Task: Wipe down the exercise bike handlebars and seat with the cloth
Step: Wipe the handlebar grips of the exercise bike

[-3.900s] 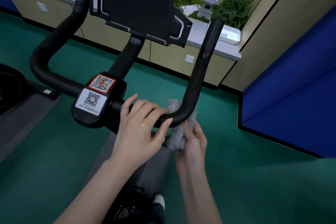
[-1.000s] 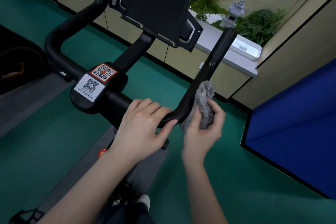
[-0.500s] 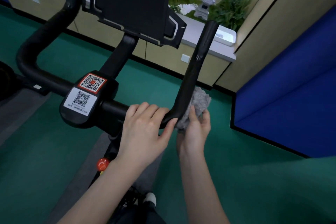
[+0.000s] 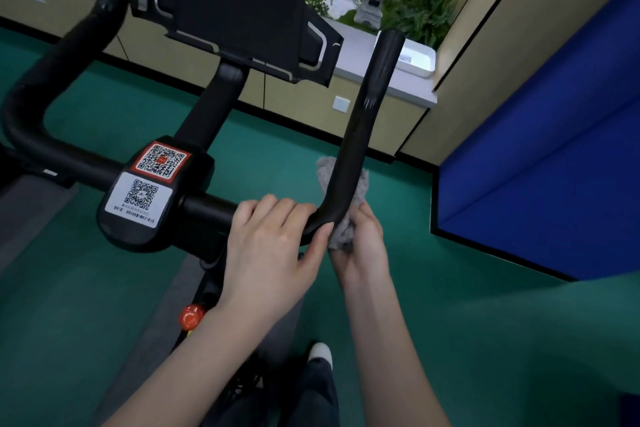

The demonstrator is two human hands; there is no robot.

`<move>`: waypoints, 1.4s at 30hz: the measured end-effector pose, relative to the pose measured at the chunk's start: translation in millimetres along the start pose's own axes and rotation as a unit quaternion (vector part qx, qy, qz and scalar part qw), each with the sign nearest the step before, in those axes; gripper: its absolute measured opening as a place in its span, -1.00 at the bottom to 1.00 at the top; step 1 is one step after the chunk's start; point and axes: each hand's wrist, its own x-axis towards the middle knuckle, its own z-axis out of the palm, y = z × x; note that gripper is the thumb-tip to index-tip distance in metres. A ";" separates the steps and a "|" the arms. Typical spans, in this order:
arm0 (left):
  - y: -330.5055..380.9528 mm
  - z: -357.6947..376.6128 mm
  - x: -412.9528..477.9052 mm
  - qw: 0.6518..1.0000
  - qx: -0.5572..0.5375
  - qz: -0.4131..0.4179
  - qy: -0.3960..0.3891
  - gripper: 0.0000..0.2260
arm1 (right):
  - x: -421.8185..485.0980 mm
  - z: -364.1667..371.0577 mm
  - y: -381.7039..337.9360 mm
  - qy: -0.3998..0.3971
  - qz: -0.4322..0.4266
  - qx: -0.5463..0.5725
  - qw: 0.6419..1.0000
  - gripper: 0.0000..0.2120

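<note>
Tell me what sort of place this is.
Likely a shared indoor gym or fitness room: an exercise bike carrying QR code stickers, green sports-style flooring and a blue wall panel.

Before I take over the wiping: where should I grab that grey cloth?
Probably its bunched lower end, from the right: the cloth wraps behind the handlebar bend, the right hand pinches it there, and the left hand covers the bar's left.
</note>
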 end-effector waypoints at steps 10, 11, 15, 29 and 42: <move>5.1 -5.3 2.5 1.000 0.015 -0.010 -0.020 -0.75 | 9.9 -7.3 -20.0 -0.050 -0.042 -0.077 0.995 -0.85; 6.2 -5.3 2.6 1.000 0.019 -0.013 -0.021 -0.74 | 9.3 -8.9 -19.9 -0.052 -0.046 -0.095 0.993 -0.85; 13.6 -4.8 8.7 0.998 0.043 -0.043 -0.015 -0.67 | 7.7 -21.4 -19.2 -0.061 -0.059 -0.146 0.986 -0.86; 50.6 14.9 51.2 0.984 0.041 -0.171 -0.022 -0.75 | 35.4 0.2 -43.4 -0.012 -0.452 -0.338 0.826 -0.66; 54.1 16.2 54.9 0.980 0.030 -0.195 -0.015 -0.74 | 65.8 14.8 -103.4 -0.234 -0.574 -0.567 0.543 -0.59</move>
